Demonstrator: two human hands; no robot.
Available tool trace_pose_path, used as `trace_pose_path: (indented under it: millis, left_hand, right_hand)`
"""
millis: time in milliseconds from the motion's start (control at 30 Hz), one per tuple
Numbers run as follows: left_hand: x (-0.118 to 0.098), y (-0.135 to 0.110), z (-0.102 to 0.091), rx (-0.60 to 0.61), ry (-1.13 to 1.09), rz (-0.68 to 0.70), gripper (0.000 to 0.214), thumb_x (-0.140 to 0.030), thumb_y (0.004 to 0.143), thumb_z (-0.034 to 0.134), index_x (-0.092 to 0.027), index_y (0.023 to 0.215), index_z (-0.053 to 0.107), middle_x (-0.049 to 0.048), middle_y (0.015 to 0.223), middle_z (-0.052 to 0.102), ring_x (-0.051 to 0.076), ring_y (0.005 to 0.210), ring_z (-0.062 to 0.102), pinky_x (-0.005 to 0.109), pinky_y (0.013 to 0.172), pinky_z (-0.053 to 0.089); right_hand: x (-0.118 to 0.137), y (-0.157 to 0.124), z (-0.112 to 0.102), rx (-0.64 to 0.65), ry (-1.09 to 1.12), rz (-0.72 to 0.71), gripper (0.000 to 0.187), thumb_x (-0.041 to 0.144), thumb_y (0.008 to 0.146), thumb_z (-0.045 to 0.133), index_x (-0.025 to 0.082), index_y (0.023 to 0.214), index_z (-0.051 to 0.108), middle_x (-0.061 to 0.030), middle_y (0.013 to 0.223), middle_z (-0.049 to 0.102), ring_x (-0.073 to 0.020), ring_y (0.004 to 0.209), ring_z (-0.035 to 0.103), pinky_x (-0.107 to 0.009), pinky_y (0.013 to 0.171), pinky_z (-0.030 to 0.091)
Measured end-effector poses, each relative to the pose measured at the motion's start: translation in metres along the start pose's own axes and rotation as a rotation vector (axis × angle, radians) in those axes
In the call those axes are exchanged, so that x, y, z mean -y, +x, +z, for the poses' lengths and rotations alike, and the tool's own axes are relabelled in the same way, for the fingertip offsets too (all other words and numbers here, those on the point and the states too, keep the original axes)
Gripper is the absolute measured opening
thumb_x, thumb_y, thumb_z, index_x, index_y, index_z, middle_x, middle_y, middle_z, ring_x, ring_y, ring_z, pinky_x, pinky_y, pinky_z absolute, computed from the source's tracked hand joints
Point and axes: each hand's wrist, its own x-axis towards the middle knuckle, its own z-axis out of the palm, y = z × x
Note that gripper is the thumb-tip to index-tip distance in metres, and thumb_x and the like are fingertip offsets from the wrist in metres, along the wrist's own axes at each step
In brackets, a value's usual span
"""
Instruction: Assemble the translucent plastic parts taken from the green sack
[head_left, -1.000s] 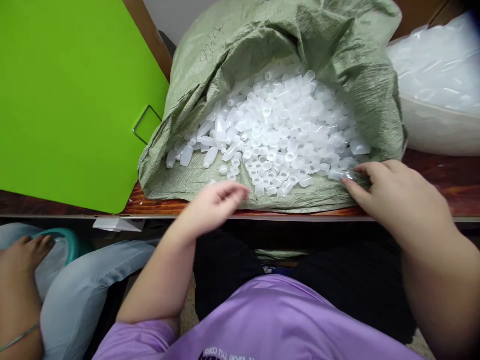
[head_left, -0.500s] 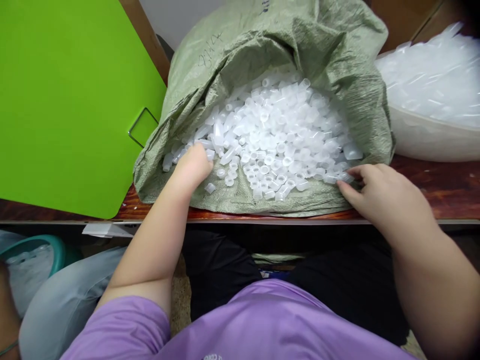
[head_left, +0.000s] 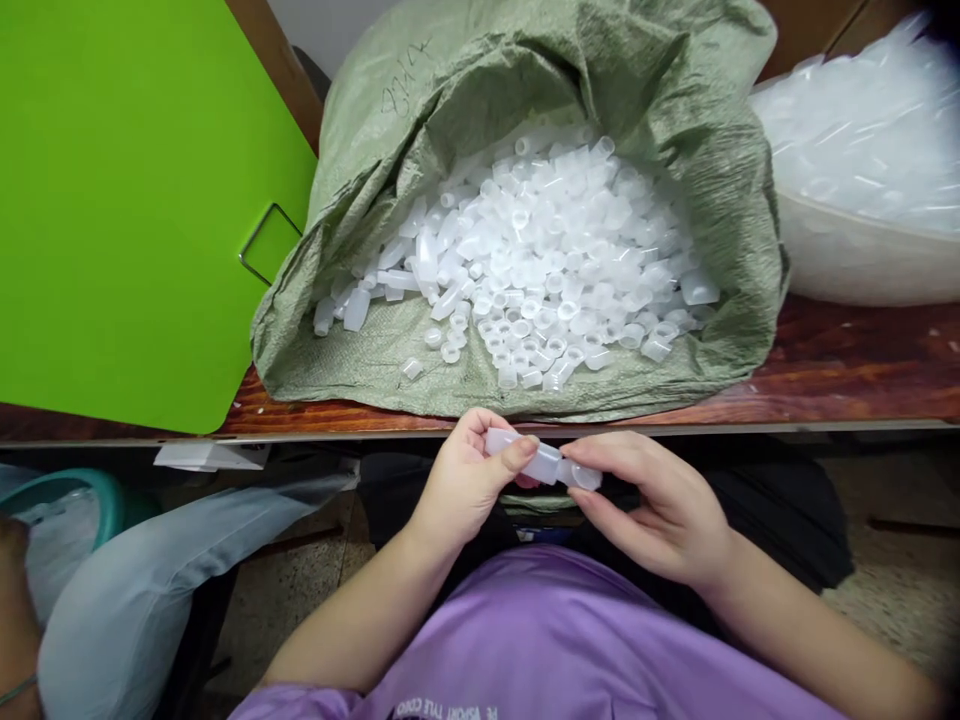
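Observation:
My left hand (head_left: 480,475) is closed around a small translucent plastic bottle (head_left: 541,463), held on its side just below the table edge. Between the thumb and fingers of my right hand (head_left: 645,500) is a translucent plastic cap (head_left: 582,475), lined up with the bottle's right end and touching it. Whether the cap is seated on the neck I cannot tell. In front of both hands, a green woven sack (head_left: 360,370) lies with its mouth towards me, full of loose caps (head_left: 555,290) and several bottles (head_left: 426,262) at its left side.
A bright green board (head_left: 135,200) with a wire handle (head_left: 270,243) stands at the left. On the right, a large clear bag (head_left: 862,240) holds more translucent pieces. Lower left are another person's jeans-clad leg (head_left: 127,610) and a teal tub (head_left: 109,505).
Both hands have left the sack and come together in front of my body. The left brought a bottle from the left side, the right a cap from the right side.

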Motion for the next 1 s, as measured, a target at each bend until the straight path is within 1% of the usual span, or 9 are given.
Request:
trace_pose_path:
  millis: [233,367,467,567,633,733,800,933,1000]
  left_hand:
    - [0.026,-0.004,-0.004,0.096,-0.043,-0.405,0.038,-0.05,0.073,0.062,-0.018,0.073,0.041,-0.0061,0.043,0.051,0.006,0.029,0.04,0.016,0.033,0.035]
    - [0.035,-0.001,-0.011,0.065,0.122,-0.406,0.037,-0.052,0.076,0.055,-0.017,0.072,0.044,-0.0051,0.045,0.053,0.004,0.027,0.034,0.016,0.031,0.031]
    - [0.037,-0.001,-0.013,0.005,0.287,-0.303,0.038,-0.053,0.08,0.05,-0.016,0.074,0.05,-0.0049,0.046,0.051,0.004,0.03,0.035,0.015,0.032,0.027]
    - [0.037,-0.002,-0.01,0.009,0.359,-0.175,0.037,-0.051,0.081,0.049,-0.014,0.079,0.056,-0.0042,0.054,0.051,0.004,0.038,0.039,0.016,0.037,0.031]
    - [0.04,-0.001,-0.01,-0.011,0.389,-0.115,0.036,-0.049,0.081,0.05,-0.014,0.081,0.057,-0.0041,0.058,0.05,0.004,0.042,0.04,0.016,0.039,0.033]
    - [0.048,0.003,-0.012,-0.064,0.393,-0.101,0.036,-0.05,0.082,0.048,-0.015,0.083,0.056,-0.0044,0.059,0.049,0.005,0.042,0.041,0.017,0.039,0.034]
    - [0.054,0.007,-0.014,-0.074,0.383,-0.106,0.036,-0.051,0.083,0.047,-0.015,0.082,0.055,-0.0046,0.058,0.049,0.005,0.041,0.04,0.017,0.039,0.034]
    - [0.065,0.009,-0.013,-0.075,0.361,-0.144,0.037,-0.051,0.082,0.047,-0.015,0.079,0.054,-0.0055,0.054,0.047,0.005,0.039,0.039,0.017,0.038,0.034]
    - [0.069,0.009,-0.012,-0.083,0.342,-0.178,0.037,-0.051,0.082,0.047,-0.015,0.077,0.053,-0.0056,0.053,0.046,0.005,0.038,0.038,0.018,0.038,0.034]
  right_hand:
    - [-0.004,-0.018,-0.005,0.255,-0.07,-0.252,0.031,0.009,0.081,0.056,0.018,0.111,0.054,-0.0093,0.11,0.065,-0.0144,0.09,0.062,-0.029,0.075,0.052]
    - [-0.009,-0.022,-0.003,0.346,-0.287,-0.321,0.023,0.013,0.084,0.054,0.018,0.106,0.058,-0.0078,0.113,0.065,-0.0164,0.091,0.062,-0.03,0.075,0.051]
    - [-0.016,-0.025,0.004,0.318,-0.303,-0.127,0.018,0.026,0.089,0.049,0.017,0.096,0.062,-0.0073,0.09,0.071,-0.0145,0.073,0.063,-0.027,0.065,0.051]
    - [-0.023,-0.034,0.016,0.345,-0.259,0.288,0.043,0.034,0.094,0.032,0.018,0.064,0.059,-0.0009,0.053,0.06,-0.011,0.05,0.055,-0.023,0.05,0.046]
    - [-0.027,-0.041,0.022,0.356,-0.248,0.453,0.046,0.035,0.095,0.028,0.019,0.063,0.058,-0.0008,0.055,0.059,-0.0119,0.052,0.056,-0.024,0.05,0.046]
    - [-0.033,-0.052,0.027,0.214,-0.215,0.363,0.025,0.038,0.088,0.046,0.019,0.097,0.059,-0.009,0.095,0.066,-0.0187,0.086,0.063,-0.032,0.073,0.052]
    - [-0.037,-0.058,0.029,0.174,-0.151,0.285,0.027,0.033,0.085,0.051,0.019,0.108,0.055,-0.0113,0.109,0.062,-0.0199,0.099,0.06,-0.034,0.082,0.05]
    - [-0.04,-0.066,0.035,0.24,-0.035,0.54,0.026,0.031,0.092,0.036,0.02,0.095,0.06,-0.0042,0.08,0.066,-0.0142,0.071,0.063,-0.027,0.066,0.053]
    - [-0.041,-0.069,0.038,0.201,-0.032,0.57,0.025,0.036,0.089,0.042,0.02,0.097,0.059,-0.0066,0.089,0.066,-0.0163,0.077,0.063,-0.03,0.072,0.052]
